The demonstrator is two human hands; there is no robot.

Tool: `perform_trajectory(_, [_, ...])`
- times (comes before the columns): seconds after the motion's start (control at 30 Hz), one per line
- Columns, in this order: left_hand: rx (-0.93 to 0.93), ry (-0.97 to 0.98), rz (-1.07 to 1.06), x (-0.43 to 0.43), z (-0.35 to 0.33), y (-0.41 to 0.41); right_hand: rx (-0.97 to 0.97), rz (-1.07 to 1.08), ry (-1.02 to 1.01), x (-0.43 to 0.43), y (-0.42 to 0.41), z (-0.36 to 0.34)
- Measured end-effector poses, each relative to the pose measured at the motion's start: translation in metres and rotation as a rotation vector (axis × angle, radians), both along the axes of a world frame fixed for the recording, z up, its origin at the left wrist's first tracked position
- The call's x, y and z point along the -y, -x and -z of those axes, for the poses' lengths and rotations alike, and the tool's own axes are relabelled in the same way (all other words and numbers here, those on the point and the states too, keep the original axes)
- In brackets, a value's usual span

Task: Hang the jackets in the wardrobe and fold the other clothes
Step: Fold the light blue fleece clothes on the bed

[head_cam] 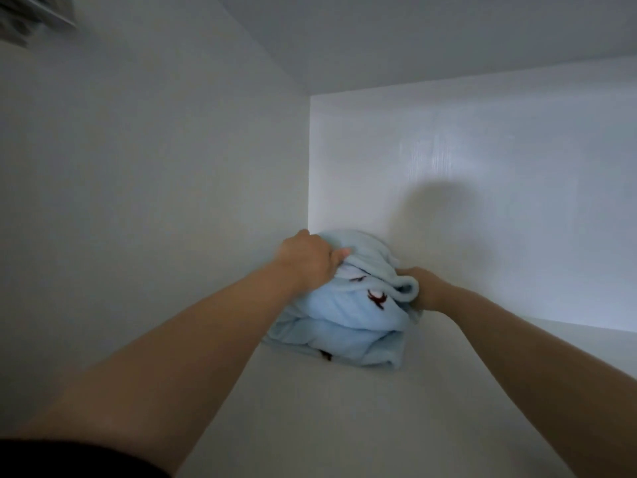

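A folded light-blue fleece garment (348,322) with small dark red marks lies on a white wardrobe shelf (344,415), pushed into the back left corner. My left hand (308,260) grips the top left of the bundle, fingers curled into the cloth. My right hand (425,288) holds its right side, where a rolled edge of the fabric covers the fingers. Both forearms reach in from the bottom of the view.
The wardrobe's left side wall (155,201), its back panel (482,201) and the panel above (413,36) close in the compartment. The shelf runs on to the right of the bundle. Something grey and blurred shows at the top left corner (31,15).
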State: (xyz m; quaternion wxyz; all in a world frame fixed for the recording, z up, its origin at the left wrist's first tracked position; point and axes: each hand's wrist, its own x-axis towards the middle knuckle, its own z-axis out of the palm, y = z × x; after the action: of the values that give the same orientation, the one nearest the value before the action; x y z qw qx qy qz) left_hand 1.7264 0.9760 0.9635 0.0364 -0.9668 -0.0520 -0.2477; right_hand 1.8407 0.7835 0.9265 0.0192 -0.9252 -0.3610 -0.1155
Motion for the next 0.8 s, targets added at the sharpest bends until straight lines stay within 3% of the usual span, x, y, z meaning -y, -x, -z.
perform_trajectory(0.1, [0.080, 0.226, 0.068, -0.007, -0.004, -0.014, 0.135, 0.120, -0.169, -0.002, 0.001, -0.023])
perform_trajectory(0.17, [0.073, 0.184, 0.084, -0.005, 0.008, -0.023, 0.160, 0.146, -0.415, -0.011, 0.002, -0.039])
perform_trajectory(0.27, [0.056, 0.121, 0.110, 0.001, 0.034, -0.031, -0.125, -0.043, -0.619, -0.032, 0.013, -0.047])
perform_trajectory(0.33, [-0.002, 0.235, 0.188, -0.004, 0.031, -0.034, -0.358, -0.151, -0.368, -0.034, 0.020, -0.041])
perform_trajectory(0.43, [-0.110, 0.591, 0.319, -0.020, 0.007, -0.031, -0.445, -0.109, -0.119, -0.030, 0.018, -0.043])
perform_trajectory(0.53, [-0.083, 0.835, 0.328, -0.034, 0.002, -0.022, -0.246, -0.102, -0.101, -0.033, 0.018, -0.051])
perform_trajectory(0.63, [-0.073, 0.795, 0.268, -0.049, 0.003, -0.017, 0.010, -0.238, -0.311, -0.047, 0.038, -0.055])
perform_trajectory(0.8, [-0.117, 0.746, 0.247, -0.056, 0.000, -0.005, 0.168, -0.211, -0.088, -0.061, 0.063, -0.049])
